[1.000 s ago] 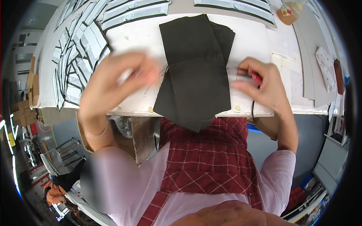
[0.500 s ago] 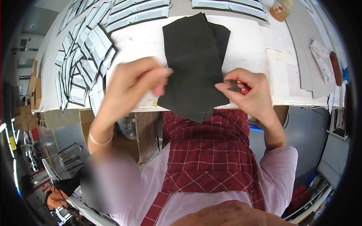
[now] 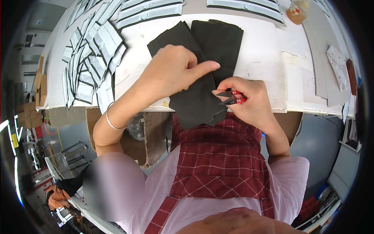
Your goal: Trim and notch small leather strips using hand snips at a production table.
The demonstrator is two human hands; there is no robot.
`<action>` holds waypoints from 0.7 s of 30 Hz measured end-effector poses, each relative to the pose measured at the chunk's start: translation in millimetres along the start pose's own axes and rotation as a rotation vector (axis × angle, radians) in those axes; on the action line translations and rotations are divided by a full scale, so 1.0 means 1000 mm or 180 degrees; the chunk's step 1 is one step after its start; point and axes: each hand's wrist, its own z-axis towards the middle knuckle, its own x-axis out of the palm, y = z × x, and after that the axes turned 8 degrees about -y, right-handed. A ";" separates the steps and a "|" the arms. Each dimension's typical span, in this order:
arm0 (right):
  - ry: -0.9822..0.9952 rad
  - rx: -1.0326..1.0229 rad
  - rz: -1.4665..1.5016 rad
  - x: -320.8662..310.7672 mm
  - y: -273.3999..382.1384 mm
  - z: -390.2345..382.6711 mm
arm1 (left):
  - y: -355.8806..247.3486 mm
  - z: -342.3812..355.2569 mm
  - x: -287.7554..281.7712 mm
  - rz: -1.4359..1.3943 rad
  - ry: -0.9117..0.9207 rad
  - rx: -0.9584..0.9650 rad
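White table: black sheets beneath left grip, snips in right grip.

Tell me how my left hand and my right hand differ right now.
The left hand is over the black sheets with no tool showing; the right hand has red-handled snips in its grip.
The left hand points its thumb out to the right; the right hand curls around the snips, whose blades point left.
A bangle sits behind the left hand; none shows behind the right hand.
Both are bare, ungloved hands.
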 end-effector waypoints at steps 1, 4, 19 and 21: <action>0.0111 0.0170 0.0085 0.001 0.002 0.001 | -0.001 -0.002 0.001 -0.0272 0.0332 -0.0430; -0.0031 -0.0274 0.0051 0.017 -0.002 -0.001 | 0.001 -0.003 0.008 -0.0310 0.0497 -0.0362; 0.0157 0.0702 -0.0426 0.013 0.008 0.018 | 0.045 -0.001 0.006 -0.2418 0.0833 -0.0188; 0.0144 0.0653 -0.0472 0.014 0.006 0.017 | 0.053 0.002 0.008 -0.2839 0.0850 -0.0256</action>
